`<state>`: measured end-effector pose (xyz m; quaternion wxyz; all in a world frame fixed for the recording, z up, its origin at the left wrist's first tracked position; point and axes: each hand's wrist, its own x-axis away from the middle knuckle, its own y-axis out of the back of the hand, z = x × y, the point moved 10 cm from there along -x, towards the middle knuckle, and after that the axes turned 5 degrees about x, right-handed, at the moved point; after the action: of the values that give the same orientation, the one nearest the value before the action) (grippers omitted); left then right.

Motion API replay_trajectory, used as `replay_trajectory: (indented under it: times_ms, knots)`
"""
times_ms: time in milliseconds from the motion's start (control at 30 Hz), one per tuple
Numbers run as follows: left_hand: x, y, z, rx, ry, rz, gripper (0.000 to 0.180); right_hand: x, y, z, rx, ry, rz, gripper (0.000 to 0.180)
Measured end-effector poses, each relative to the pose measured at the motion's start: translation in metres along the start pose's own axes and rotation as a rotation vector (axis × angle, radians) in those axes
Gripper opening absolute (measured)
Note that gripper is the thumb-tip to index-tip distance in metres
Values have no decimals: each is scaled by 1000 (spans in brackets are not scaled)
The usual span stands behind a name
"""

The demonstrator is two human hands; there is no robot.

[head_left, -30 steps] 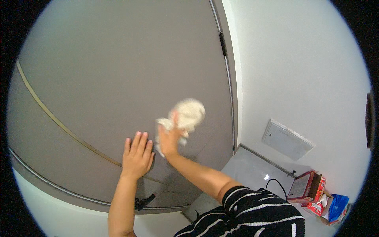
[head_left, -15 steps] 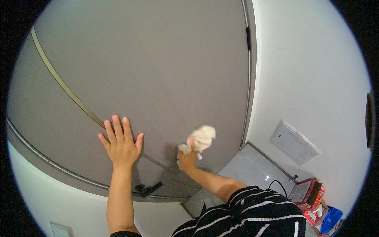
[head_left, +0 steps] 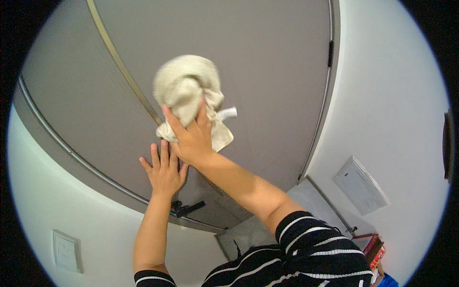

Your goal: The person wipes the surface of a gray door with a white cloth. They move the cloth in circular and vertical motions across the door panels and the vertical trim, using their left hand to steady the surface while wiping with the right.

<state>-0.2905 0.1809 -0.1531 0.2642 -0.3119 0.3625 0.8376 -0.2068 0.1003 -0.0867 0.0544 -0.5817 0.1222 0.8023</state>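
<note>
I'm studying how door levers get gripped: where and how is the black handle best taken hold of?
Probably by the outer half of the black handle, coming from the front, the person's side, and wrapping over the bar, which looks slim and straight, its free end pointing right in the view. The left hand is the nearer one.

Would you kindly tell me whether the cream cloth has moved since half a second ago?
Yes: judged against the black door handle, the cream cloth has moved up and left, toward the gold-toned strip.

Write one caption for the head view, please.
Right hand holds a cream cloth at a grey door, left hand close by.
</note>
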Motion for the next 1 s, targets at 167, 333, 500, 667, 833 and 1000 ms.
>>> replay_trajectory:
  times_ms: [167,333,500,667,833,1000]
  knots:
    - [17,-4,9,3,38,-18,72,54,-23,-20,-6,173,-46,48]
    - [38,-34,3,31,64,39,67,322,-91,-98,60,314,800,30]
    - [68,-43,-7,96,130,273,65,328,-96,-85,255,879,1057,28]
    - [122,-42,-18,248,368,476,75,87,-65,22,197,828,655,33]
    - [133,-26,-37,265,516,463,77,-57,-9,107,-54,721,-12,29]
    - [163,-48,-62,339,667,607,78,136,-113,87,-9,1203,610,42]
